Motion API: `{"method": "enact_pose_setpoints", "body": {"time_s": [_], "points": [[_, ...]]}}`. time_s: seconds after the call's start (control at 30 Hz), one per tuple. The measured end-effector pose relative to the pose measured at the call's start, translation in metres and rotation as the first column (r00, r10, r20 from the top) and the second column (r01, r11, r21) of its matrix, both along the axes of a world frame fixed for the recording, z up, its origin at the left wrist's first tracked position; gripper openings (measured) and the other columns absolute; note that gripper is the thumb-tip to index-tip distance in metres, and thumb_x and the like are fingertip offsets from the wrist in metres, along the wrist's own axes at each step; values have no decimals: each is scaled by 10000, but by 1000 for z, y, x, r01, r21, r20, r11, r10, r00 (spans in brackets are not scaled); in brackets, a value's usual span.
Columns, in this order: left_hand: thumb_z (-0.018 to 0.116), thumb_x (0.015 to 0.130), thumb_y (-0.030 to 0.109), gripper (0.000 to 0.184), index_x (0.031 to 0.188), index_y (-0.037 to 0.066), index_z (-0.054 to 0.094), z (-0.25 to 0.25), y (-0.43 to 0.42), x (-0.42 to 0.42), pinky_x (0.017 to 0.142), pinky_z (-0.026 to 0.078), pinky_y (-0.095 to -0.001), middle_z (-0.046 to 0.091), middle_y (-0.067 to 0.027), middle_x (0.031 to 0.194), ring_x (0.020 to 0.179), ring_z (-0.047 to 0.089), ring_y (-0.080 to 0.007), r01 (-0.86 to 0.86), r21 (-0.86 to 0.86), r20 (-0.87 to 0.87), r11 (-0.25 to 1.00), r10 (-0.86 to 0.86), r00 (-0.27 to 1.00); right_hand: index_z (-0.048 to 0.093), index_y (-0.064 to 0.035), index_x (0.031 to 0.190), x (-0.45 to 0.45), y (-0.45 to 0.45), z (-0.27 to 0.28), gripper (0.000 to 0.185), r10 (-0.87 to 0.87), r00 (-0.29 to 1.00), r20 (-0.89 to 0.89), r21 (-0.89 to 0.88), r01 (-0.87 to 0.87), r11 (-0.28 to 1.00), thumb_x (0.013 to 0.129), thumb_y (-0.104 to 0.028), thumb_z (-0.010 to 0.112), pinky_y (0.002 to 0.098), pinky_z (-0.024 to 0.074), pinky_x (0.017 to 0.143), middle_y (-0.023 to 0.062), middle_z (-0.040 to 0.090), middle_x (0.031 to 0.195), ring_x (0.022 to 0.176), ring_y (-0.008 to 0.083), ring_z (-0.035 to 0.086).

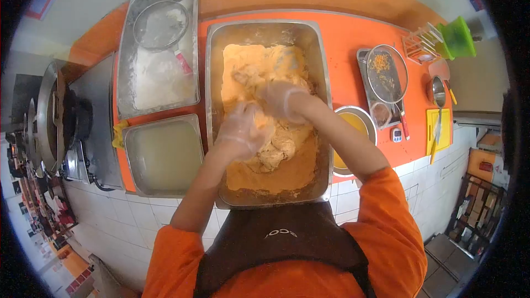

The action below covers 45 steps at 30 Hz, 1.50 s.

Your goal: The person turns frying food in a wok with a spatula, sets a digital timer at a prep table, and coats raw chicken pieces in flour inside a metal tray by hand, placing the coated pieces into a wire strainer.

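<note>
A deep metal tray [324,77] in front of me holds orange-yellow breading flour [243,55]. Lumpy flour-coated pieces [279,146], perhaps meat, are heaped in its middle. Both my hands wear clear plastic gloves and are down in the tray. My left hand [247,129] is at the left side of the heap, its fingers curled into the floury mass; what they hold is hidden. Farther back, my right hand [284,100] reaches over the heap, its fingers blurred and partly covered by flour. A coated piece [243,77] lies just beyond it.
At back left, a tray of white flour [160,85] holds a round sieve [160,25]. A tray of cloudy liquid [165,154] stands nearer. To the right are a bowl of yellow liquid [353,124], a strainer [387,74], a timer [396,135] and a knife on a yellow board [439,132].
</note>
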<state>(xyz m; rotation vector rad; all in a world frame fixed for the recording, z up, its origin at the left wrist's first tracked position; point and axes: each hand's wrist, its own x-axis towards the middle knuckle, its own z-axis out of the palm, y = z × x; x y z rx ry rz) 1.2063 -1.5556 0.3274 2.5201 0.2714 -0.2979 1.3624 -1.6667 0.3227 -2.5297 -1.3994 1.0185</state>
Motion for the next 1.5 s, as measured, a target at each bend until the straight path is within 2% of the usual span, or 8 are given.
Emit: {"method": "enact_pose_setpoints", "body": {"time_s": [0.13, 0.23, 0.4, 0.63, 0.83, 1.03, 1.3, 1.5], "points": [[690, 846, 325, 458, 1168, 5, 630, 27, 23, -11, 948, 472, -434, 646, -207, 1110, 1086, 597, -384, 81, -118, -92, 990, -92, 992, 685, -37, 1004, 18, -11, 10, 326, 497, 843, 207, -126, -480, 868, 873, -321, 593, 404, 532, 783, 197, 697, 977, 894, 328, 681], [666, 877, 308, 395, 1111, -10, 650, 53, 36, -11, 866, 507, -401, 681, -187, 1046, 958, 640, -378, -44, -293, -250, 955, -32, 968, 671, -60, 1087, 99, 43, -41, 377, -148, 988, 32, 78, 145, 986, 891, -363, 562, 412, 528, 791, 181, 700, 1041, 917, 335, 675], [640, 907, 239, 361, 1158, -20, 629, 20, 32, -34, 837, 515, -359, 686, -213, 1034, 901, 666, -333, -122, -181, 155, 976, 150, 976, 665, -70, 1130, 56, 90, -143, 422, 78, 992, -104, 292, -44, 955, 901, -405, 545, 434, 523, 802, 196, 678, 1112, 943, 351, 660], [586, 941, 333, 369, 1099, 6, 651, -9, 44, -18, 826, 501, -422, 678, -220, 1012, 891, 645, -375, -254, -248, 491, 935, 347, 799, 675, -91, 1099, -58, 31, 12, 340, 232, 970, -75, 97, -225, 970, 839, -276, 556, 428, 528, 872, 171, 689, 1101, 1029, 332, 663], [558, 931, 311, 312, 985, 25, 670, -44, 12, 18, 815, 506, -449, 663, -248, 990, 929, 648, -388, -449, -191, -351, 873, 366, 862, 703, -52, 989, -65, -23, 21, 304, 330, 944, -12, 125, -326, 937, 832, -297, 616, 436, 542, 781, 188, 705, 931, 877, 343, 687], [525, 915, 255, 263, 905, 54, 695, -70, 0, -13, 833, 499, -470, 655, -232, 1044, 981, 625, -409, 230, 218, -87, 948, -216, 972, 700, -35, 1023, 27, -24, -1, 380, -271, 963, 10, -30, 271, 962, 874, -352, 553, 435, 539, 772, 190, 711, 1005, 880, 338, 696], [540, 894, 235, 240, 925, 41, 679, -6, 12, 18, 850, 495, -474, 657, -259, 951, 952, 637, -410, -83, 162, -100, 983, 101, 990, 697, -91, 1067, -49, -55, -28, 332, -26, 941, 338, -59, 48, 997, 853, -323, 594, 398, 496, 919, 183, 592, 1261, 1111, 326, 603], [600, 872, 321, 315, 987, 37, 673, -97, 37, 86, 852, 505, -449, 683, -216, 1029, 992, 651, -366, -128, 100, -52, 987, 133, 990, 631, -121, 1070, -90, -93, -80, 279, -61, 959, 276, 298, -25, 954, 802, -196, 630, 387, 446, 942, 152, 557, 1139, 1040, 313, 567]]}}
